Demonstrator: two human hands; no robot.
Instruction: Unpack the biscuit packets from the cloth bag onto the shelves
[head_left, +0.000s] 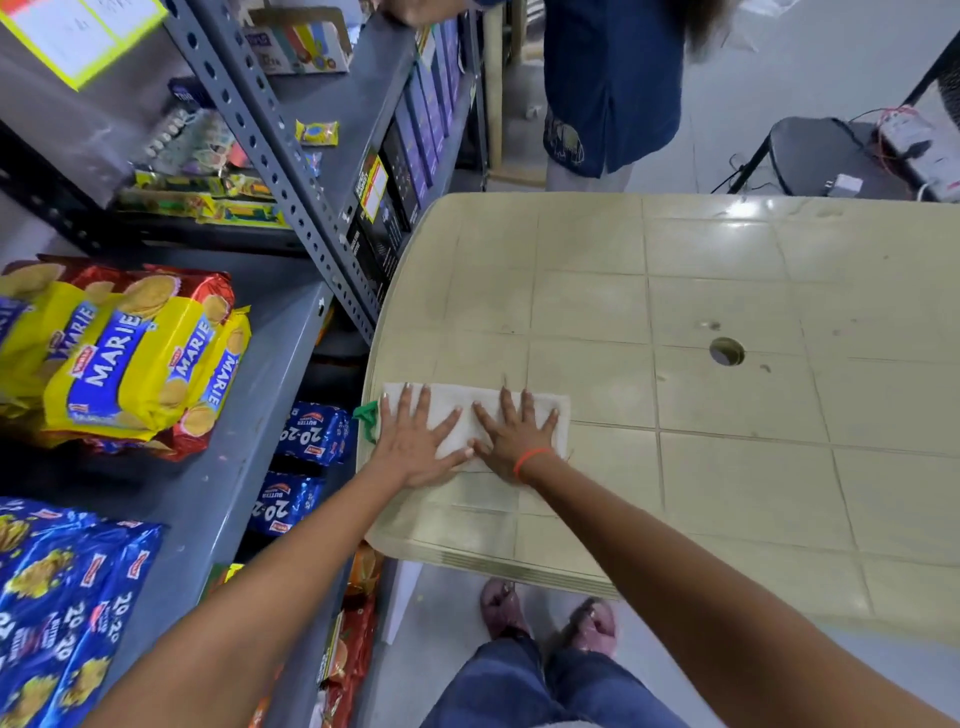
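Observation:
A white cloth bag (457, 402), folded flat, lies at the near left corner of the beige plastic table (727, 415); a green handle (367, 415) sticks out at its left end. My left hand (415, 447) and my right hand (511, 441) rest side by side, palms down with fingers spread, flat on the bag. Yellow Marie biscuit packets (135, 358) are stacked on the grey shelf (244, 441) to my left. Blue 20-20 butter biscuit packets (62, 613) lie nearer on the same shelf, with more blue 20-20 packets (311, 431) on a lower level.
A slanted grey shelf upright (291, 176) stands between shelf and table. Dark boxes (405, 156) line the far shelf edge. Another person in a blue top (613, 83) stands beyond the table. A black chair (821, 156) with cables is at back right. The table has a centre hole (726, 351).

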